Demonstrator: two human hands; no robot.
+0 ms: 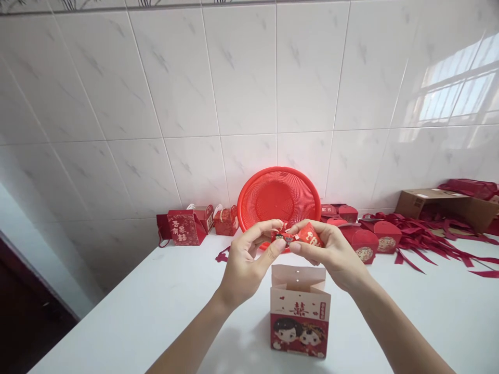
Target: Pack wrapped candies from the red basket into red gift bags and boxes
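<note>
My left hand [247,259] pinches a small red-wrapped candy [284,237] between thumb and fingertips. Close beside it, my right hand [338,255] is closed on a larger red wrapped sweet [311,236] with pale gold markings; its fingertips also meet the small candy. Both hands are raised over a red and white paper gift box [300,332], which stands upright on the table with its top flaps up. Two cartoon faces and a red double-happiness character decorate its front. What lies inside the box is hidden.
A red plastic basket [273,195] leans on the tiled wall behind my hands. Red gift boxes [185,228] line the white table [163,306] at the back left, with more red boxes [364,241] at right. Dark red ribbons [436,239] spill beside a cardboard carton [413,200].
</note>
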